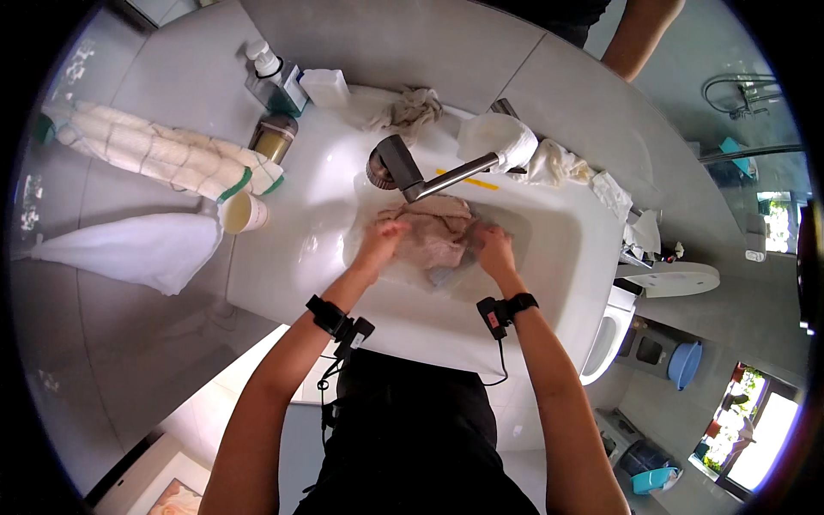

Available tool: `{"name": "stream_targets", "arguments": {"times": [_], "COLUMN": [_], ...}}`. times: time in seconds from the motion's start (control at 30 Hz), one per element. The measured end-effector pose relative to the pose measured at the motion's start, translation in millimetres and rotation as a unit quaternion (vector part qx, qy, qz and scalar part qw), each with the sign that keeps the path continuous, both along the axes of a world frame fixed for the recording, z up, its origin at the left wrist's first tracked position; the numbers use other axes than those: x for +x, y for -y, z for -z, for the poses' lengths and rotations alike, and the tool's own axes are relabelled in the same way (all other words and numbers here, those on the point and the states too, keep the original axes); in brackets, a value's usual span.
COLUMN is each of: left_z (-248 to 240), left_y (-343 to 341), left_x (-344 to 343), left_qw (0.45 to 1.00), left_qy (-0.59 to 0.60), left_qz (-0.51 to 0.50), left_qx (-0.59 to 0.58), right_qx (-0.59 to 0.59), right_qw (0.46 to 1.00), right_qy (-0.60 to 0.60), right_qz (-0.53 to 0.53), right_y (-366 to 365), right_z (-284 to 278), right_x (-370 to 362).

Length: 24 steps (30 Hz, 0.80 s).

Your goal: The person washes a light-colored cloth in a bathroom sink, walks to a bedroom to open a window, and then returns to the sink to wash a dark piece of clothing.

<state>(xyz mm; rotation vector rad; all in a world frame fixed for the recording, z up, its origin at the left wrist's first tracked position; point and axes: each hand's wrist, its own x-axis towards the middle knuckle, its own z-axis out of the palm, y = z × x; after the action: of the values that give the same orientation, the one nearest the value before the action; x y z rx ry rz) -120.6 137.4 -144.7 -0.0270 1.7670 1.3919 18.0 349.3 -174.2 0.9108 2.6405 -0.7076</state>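
The wet beige cloth (pixel 429 236) lies bunched in the basin of the white sink (pixel 549 283), under the grey faucet (pixel 429 176). Left of the sink, a white towel (pixel 137 249) hangs on the wall, with a green-edged folded towel (pixel 163 159) farther off. The left hand (pixel 382 239) grips the cloth's left side, fingers curled into it; the right hand (pixel 493 247) presses down on its right side, fingers closed over the fabric. A crumpled rag (pixel 412 110) sits at the far rim. A paper cup (pixel 245 212) stands at the sink's left edge.
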Motion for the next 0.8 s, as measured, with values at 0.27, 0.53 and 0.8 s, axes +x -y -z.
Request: {"name": "stream_targets", "arguments": {"times": [0.27, 0.53, 0.8], "left_z": [26, 5, 16], "left_y": [-15, -14, -26], "left_x": [19, 39, 43], "left_qw": [0.986, 0.979, 0.941], "left_qy": [0.065, -0.036, -0.213], "left_qz": [0.120, 0.186, 0.263], "left_qx": [-0.096, 0.074, -0.022], "right_qx": [0.070, -0.146, -0.433], "right_qw": [0.991, 0.988, 0.873], "right_qy": [0.070, -0.007, -0.159], "right_qz": [-0.093, -0.044, 0.160], "right_y": [12, 10, 16], "right_z": [-2, -31, -66], "right_x": [12, 22, 9]}}
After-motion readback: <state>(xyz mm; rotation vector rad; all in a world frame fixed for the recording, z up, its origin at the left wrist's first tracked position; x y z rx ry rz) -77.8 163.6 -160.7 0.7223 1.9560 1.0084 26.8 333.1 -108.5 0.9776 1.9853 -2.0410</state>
